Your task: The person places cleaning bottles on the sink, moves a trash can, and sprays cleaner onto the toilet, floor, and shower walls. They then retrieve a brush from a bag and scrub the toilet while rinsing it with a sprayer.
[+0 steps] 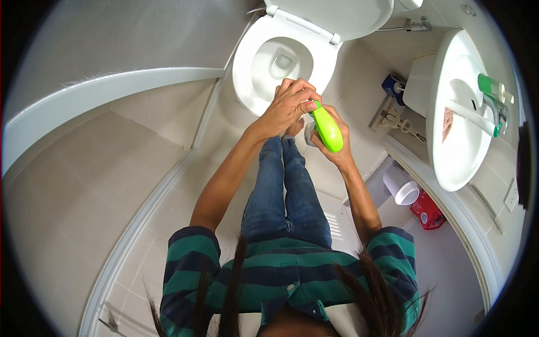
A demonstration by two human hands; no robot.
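A bright green bottle [327,130] with a rounded end is held at a slant in front of the toilet. My right hand [341,135] is wrapped round its body, thumb at the lower side. At the narrow upper end, my left hand [293,100] has its fingers closed on the bottle's tip, which they mostly hide. Just beyond my left hand lies the toilet bowl [245,73] with its seat down and its lid [353,14] raised.
On the right, a white sink [457,168] holds a green-and-white bottle [474,119] and a pinkish cloth [447,124]. A dark blue bottle [393,89] stands behind the sink. Below are a white bin [401,186] and a red bag [428,212]. A shower frame [140,78] curves along the left.
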